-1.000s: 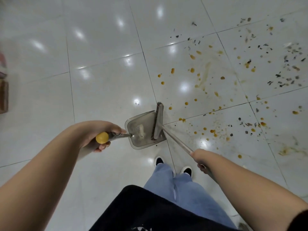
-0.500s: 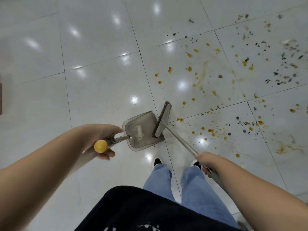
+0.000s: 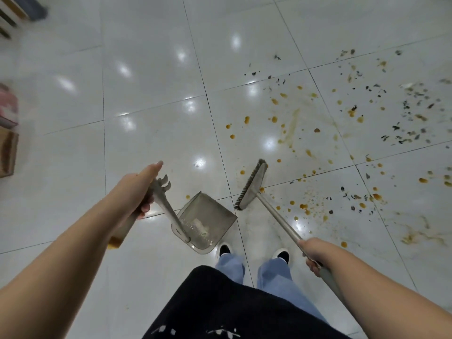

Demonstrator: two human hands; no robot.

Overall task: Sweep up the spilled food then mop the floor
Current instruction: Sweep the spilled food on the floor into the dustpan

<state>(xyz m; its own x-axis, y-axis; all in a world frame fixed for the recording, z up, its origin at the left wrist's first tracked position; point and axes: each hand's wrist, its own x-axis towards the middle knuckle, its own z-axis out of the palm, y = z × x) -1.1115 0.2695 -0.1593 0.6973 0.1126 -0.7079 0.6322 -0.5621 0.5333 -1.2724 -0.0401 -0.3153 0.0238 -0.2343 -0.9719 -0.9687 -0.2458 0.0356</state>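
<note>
Dustpan and broom held over the spill-marked tiles

The left hand point(image 3: 140, 192) grips the dustpan point(image 3: 205, 222) handle, pan tilted just in front of the shoes point(image 3: 254, 252). The right hand point(image 3: 315, 254) grips the broom point(image 3: 252, 185) shaft, its head beside the pan. Spilled food point(image 3: 354, 123), orange drops and dark flecks, lies scattered to the right.

A single wide-angle view looks from the person's head steeply down and forward at the tiled floor point(image 3: 151, 133). The dustpan point(image 3: 208, 222) sits low and near the middle of the frame; the person's shoes and trouser legs lie just below it, both forearms reach in from the bottom corners, and the floor stretches away above it, bowing toward the edges.
</note>
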